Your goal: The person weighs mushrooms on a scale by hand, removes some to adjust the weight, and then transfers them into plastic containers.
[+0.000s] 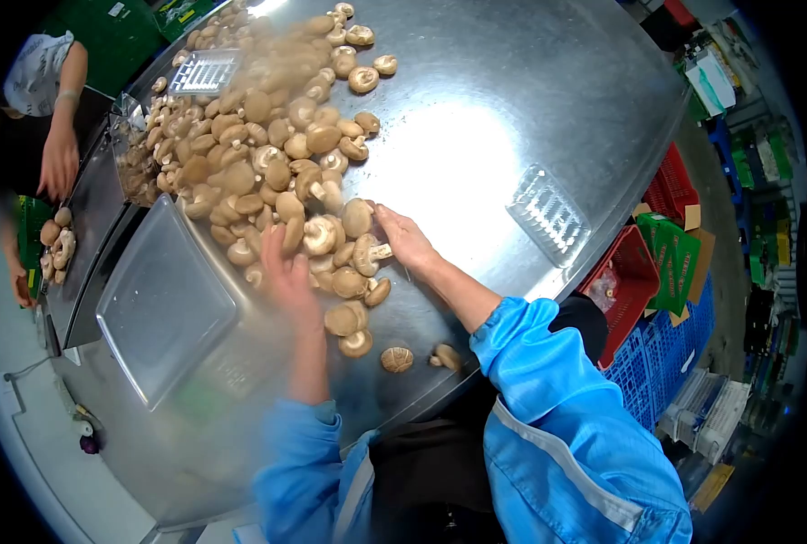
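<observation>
A large heap of brown shiitake mushrooms lies on the metal table. My left hand, slightly hazy, reaches over the near side of the heap, its fingers apart and nothing seen in them. On the heap's right side, my right hand has its fingers stretched out, the tips against a mushroom. Between my hands lie a mushroom with its pale underside up and another with its stem toward my right hand. A mushroom with a cracked cap sits alone near the table's edge.
A clear ribbed plastic tray lies at right; another rests on the heap. A clear tub stands at left. Another person's hand hangs beyond it. Red crates stand past the table's right edge.
</observation>
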Motion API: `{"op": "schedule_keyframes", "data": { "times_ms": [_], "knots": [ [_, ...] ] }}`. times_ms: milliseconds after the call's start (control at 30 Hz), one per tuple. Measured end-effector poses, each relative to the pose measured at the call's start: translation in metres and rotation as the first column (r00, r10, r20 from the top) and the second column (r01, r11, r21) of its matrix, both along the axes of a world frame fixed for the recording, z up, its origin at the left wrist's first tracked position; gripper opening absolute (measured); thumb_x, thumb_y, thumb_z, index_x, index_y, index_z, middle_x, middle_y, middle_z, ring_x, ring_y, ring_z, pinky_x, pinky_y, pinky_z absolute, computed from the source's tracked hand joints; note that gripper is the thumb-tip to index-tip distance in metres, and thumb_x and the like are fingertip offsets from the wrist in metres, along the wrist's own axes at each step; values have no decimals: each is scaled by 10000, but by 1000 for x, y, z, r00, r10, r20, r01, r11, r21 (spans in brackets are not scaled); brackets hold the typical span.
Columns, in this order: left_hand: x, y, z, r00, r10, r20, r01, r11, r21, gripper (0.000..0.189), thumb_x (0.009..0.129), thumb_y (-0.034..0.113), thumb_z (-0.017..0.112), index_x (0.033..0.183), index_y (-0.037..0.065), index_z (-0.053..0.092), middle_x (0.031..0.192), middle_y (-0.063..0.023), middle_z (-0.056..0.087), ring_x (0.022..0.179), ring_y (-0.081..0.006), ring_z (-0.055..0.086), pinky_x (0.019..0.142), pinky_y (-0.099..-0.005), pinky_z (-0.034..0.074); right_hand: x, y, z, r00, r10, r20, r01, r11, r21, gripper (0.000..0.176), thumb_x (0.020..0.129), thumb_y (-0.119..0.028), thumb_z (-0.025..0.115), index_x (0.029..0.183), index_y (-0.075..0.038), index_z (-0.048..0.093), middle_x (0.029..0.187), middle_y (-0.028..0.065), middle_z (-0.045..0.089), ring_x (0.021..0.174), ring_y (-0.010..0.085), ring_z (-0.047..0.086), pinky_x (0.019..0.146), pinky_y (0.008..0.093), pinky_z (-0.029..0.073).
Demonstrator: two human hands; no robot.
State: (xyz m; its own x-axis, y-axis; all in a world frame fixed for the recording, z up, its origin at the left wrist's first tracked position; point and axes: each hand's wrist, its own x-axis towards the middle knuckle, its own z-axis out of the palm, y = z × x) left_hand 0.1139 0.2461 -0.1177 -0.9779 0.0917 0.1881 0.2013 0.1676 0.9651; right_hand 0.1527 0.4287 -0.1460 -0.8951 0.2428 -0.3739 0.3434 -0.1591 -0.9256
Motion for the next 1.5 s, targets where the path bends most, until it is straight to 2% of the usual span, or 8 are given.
{"op": "schedule_keyframes", "data": {
  "times_ms": [100,233,333,467,700,867,1000,1500],
  "knots": [
    [-1,-3,8,970,-36,238,-50,937,347,474,996,234,448,1403,-9,462,1454,-180,461,1344,-275,441,1150,-402,308,-1,-16,5,998,-54,-19,51,989,-140,501,1083,-376,350,1440,-49,480,1246,91,625,1135,152,568,1013,299,436],
    [-2,-13,5,964,-131,230,-21,829,559,501,1042,336,366,1365,-29,484,1423,-209,485,1340,-303,454,1163,-432,316,2,-19,13,996,-53,75,74,945,-319,516,1079,-366,354,1440,-14,463,1368,126,556,1242,219,512,1091,323,372],
    [1,-14,12,959,-194,205,11,752,659,527,1044,336,341,1356,-67,477,1412,-233,493,1365,-352,423,1192,-457,275,10,-21,9,994,-24,111,60,941,-333,525,1073,-408,352,1385,-17,512,1268,125,600,1163,206,547,1013,355,441],
    [4,-18,24,937,-328,120,112,607,787,547,1042,342,329,1359,-82,465,1439,-256,457,1403,-399,356,1219,-477,205,28,-19,11,960,63,273,57,910,-410,548,1042,-529,349,1259,-77,569,919,40,631,799,148,615,644,312,537],
    [16,-41,39,969,-195,150,120,907,403,530,1040,329,343,1383,-60,452,1494,-218,410,1421,-330,344,1213,-449,204,40,-25,12,972,2,233,107,883,-456,537,1044,-511,361,1297,-76,548,955,53,638,795,157,607,638,316,523],
    [34,-30,62,920,-369,-133,267,837,-478,521,873,150,467,1379,37,519,1529,-181,375,1454,-305,296,1206,-413,193,37,-53,25,988,-40,151,112,853,-509,572,1024,-530,407,1308,-55,553,975,58,630,828,163,592,701,314,509],
    [39,-42,62,973,-199,-121,191,979,-72,530,864,67,404,1380,-4,500,1547,-178,346,1446,-300,312,1191,-415,230,41,-53,12,982,-65,177,145,862,-485,559,1032,-509,401,1324,-56,547,1031,76,640,883,164,597,800,315,494],
    [30,-128,86,961,158,225,-205,957,204,438,1041,223,406,1373,-55,470,1335,-169,541,1228,-232,535,1053,-340,412,1,-165,73,986,-134,-100,90,931,-353,442,1076,-365,349,1199,-2,568,1039,59,612,916,153,529,870,302,438]
  ]
}}
